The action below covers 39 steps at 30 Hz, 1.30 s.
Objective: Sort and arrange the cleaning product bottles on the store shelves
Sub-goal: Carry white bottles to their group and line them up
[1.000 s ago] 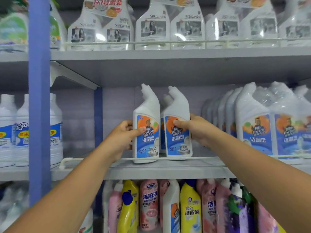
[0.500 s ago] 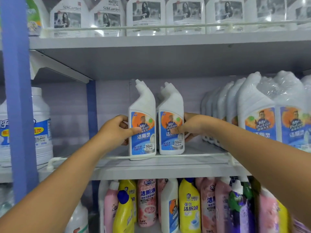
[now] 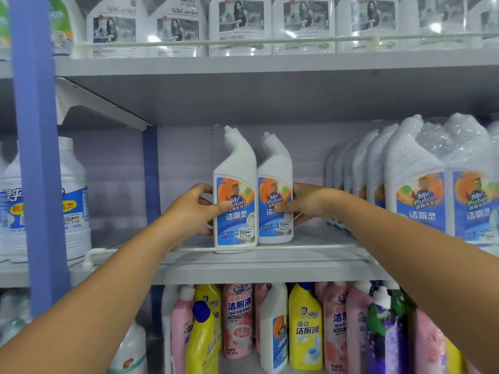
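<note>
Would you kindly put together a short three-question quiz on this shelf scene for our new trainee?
1. True or false: the left hand and the right hand each grip one of the two white Mr Puton bottles, the left bottle and the right bottle.
2. Which shelf do the two gripped bottles stand on? A) top B) middle C) bottom
3. Fill in: the plastic-wrapped bottles on the same shelf stand to the ___ of the gripped pair.

Key: 1 true; 2 B; 3 right.
</note>
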### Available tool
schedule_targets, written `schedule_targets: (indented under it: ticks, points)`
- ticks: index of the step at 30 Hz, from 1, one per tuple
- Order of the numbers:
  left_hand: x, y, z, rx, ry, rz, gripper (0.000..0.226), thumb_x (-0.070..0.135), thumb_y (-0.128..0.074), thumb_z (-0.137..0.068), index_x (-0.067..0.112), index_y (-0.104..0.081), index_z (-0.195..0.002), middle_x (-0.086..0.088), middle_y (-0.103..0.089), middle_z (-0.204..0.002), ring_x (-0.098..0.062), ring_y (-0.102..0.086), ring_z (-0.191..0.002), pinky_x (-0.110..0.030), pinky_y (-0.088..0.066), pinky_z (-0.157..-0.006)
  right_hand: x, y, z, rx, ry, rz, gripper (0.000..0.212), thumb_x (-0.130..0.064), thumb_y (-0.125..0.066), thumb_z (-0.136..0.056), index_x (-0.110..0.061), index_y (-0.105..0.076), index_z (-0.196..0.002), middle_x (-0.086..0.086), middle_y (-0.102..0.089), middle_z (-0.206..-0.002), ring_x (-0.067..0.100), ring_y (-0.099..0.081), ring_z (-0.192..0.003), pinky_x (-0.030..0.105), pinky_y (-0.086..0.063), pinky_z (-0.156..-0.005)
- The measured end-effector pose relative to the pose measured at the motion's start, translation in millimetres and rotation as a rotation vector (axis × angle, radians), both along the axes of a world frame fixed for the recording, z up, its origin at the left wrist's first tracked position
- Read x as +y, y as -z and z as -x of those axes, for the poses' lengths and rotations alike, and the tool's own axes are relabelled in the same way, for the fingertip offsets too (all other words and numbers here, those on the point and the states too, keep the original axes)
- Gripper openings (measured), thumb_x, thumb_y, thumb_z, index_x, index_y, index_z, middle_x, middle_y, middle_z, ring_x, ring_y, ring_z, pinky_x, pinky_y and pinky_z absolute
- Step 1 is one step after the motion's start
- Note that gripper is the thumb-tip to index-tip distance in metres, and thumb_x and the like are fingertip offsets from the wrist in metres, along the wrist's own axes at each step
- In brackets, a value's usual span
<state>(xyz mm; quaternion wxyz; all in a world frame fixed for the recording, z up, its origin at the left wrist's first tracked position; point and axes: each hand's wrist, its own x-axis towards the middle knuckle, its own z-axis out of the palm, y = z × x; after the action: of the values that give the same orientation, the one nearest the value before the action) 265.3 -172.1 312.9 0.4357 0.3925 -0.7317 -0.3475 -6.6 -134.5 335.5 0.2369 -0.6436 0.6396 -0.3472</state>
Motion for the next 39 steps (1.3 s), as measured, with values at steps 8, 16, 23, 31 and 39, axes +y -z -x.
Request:
schedule_targets:
  ticks: [8, 16, 23, 31, 39]
  points:
    - [-1.5, -3.3, -6.0, 0.02, 0.008, -0.021, 0.054, 0.059, -0.068, -0.083, 0.03, -0.052, -0.126, -0.002, -0.069, -0.117, -0.017, -0.071, -0.102, -0.035, -0.062, -0.08, 17.9, 5.4, -3.2, 0.132, 0.189, -0.043, 0.055, -0.061, -0.063, -0.092, -0.017, -0.052, -0.123, 0.005, -0.066, -0.121, 0.026, -0.07, -0.102, 0.044, -0.061, -0.092]
    - [-26.6, -16.9, 28.8, 0.45, -0.023, -0.509, 0.097, 0.085, -0.023, -0.09, 0.017, -0.035, -0.157, -0.014, -0.04, -0.16, -0.037, -0.042, -0.145, -0.057, -0.035, -0.117, -28.0, -16.5, -8.5, -0.96, 0.403, 0.188, 0.09, -0.078, -0.026, -0.095, -0.012, -0.035, -0.155, 0.011, -0.049, -0.152, 0.03, -0.05, -0.136, 0.046, -0.036, -0.119]
    - [-34.9, -14.4, 40.5, 0.45, 0.127, -0.551, 0.086, 0.075, -0.016, -0.098, 0.01, -0.071, -0.115, -0.021, -0.077, -0.103, -0.039, -0.073, -0.1, -0.052, -0.059, -0.086, -50.2, -14.1, -8.5, -0.954, 0.167, 0.041, 0.105, -0.093, -0.018, -0.081, -0.016, -0.062, -0.138, 0.015, -0.069, -0.131, 0.033, -0.068, -0.119, 0.052, -0.053, -0.104]
    - [-51.0, -13.0, 34.8, 0.37, 0.124, -0.523, 0.068, 0.064, -0.031, -0.105, 0.011, -0.069, -0.122, -0.02, -0.076, -0.11, -0.037, -0.076, -0.097, -0.053, -0.061, -0.086, -54.1, -9.4, -10.4, -0.925, 0.15, 0.029, 0.102, -0.092, -0.023, -0.081, -0.019, -0.06, -0.142, 0.015, -0.067, -0.134, 0.032, -0.065, -0.125, 0.054, -0.049, -0.108]
    - [-40.3, -11.6, 33.1, 0.373, 0.169, -0.519, 0.065, 0.062, -0.031, -0.105, 0.012, -0.07, -0.122, -0.017, -0.076, -0.111, -0.035, -0.075, -0.101, -0.05, -0.06, -0.089, -47.5, -8.1, -8.9, -0.932, 0.155, 0.012, 0.102, -0.092, -0.02, -0.083, -0.013, -0.068, -0.128, 0.016, -0.076, -0.116, 0.032, -0.073, -0.11, 0.048, -0.056, -0.099]
